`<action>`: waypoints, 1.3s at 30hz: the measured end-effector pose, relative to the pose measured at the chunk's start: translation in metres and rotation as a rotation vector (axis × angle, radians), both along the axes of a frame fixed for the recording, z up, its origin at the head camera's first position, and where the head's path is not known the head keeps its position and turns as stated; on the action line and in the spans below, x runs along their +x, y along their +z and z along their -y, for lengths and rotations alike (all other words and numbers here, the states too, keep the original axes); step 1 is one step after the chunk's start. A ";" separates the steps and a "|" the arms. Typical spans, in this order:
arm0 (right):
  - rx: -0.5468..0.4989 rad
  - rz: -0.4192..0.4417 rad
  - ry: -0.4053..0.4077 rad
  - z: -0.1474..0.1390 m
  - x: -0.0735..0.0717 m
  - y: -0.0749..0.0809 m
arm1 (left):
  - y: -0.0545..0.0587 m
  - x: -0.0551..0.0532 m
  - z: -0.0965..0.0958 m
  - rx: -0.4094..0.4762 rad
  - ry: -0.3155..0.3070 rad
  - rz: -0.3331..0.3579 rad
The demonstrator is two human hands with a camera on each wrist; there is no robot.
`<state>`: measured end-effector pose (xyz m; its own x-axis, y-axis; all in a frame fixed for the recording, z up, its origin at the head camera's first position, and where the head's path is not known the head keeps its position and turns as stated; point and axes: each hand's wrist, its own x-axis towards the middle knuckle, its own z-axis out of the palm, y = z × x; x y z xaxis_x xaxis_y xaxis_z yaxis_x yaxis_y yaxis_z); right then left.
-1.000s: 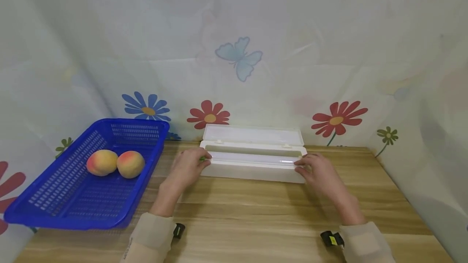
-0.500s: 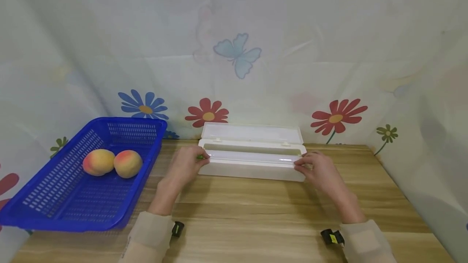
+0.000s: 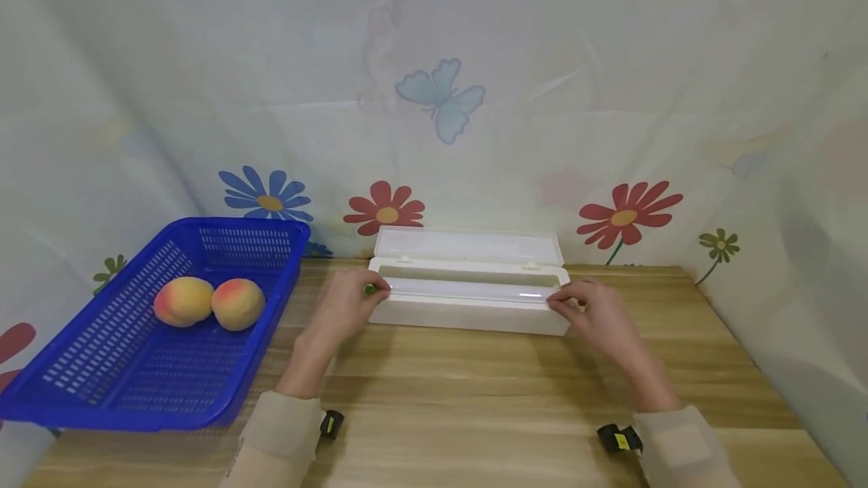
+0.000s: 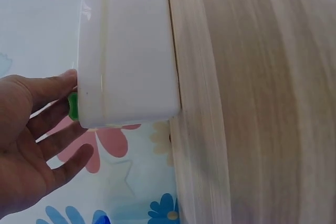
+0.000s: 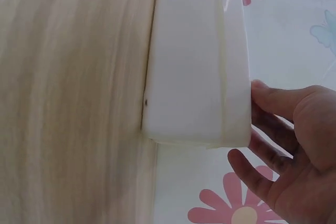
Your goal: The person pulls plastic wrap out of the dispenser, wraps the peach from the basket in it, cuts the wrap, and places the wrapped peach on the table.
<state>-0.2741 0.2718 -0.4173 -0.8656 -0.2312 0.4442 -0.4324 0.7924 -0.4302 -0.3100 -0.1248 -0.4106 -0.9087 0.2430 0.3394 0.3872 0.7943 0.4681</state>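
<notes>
Left hand [image 3: 342, 307] and right hand [image 3: 597, 315] touch the white box [image 3: 468, 296] ends, grip seemingly spread, fingers fairly straight

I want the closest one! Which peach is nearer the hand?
The right peach, redder on top, sits nearer the left hand; the other peach lies farther left in the basket.

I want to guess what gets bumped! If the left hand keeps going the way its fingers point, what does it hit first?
Probably the white box: the left hand already has its fingertips at the box's left end, by a small green part.
</notes>
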 end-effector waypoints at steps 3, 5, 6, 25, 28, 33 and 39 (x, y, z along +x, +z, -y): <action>0.017 0.029 -0.031 0.001 -0.001 0.000 | 0.000 0.000 -0.001 -0.039 0.003 -0.020; 0.025 0.028 -0.037 0.002 -0.001 0.000 | 0.000 0.000 -0.002 -0.044 0.001 -0.045; 0.028 0.020 -0.037 0.003 -0.001 0.000 | 0.000 0.001 -0.002 -0.043 -0.003 -0.059; 0.077 -0.007 -0.140 0.018 0.005 0.007 | -0.001 0.002 -0.004 0.028 -0.040 -0.160; 0.065 -0.024 -0.145 0.017 0.006 0.007 | -0.004 0.000 -0.003 0.061 -0.060 -0.185; 0.061 -0.054 -0.156 0.016 0.006 0.007 | -0.003 -0.001 -0.005 0.113 -0.076 -0.187; 0.040 -0.110 -0.147 0.017 0.005 0.009 | 0.000 -0.001 -0.005 0.166 -0.077 -0.202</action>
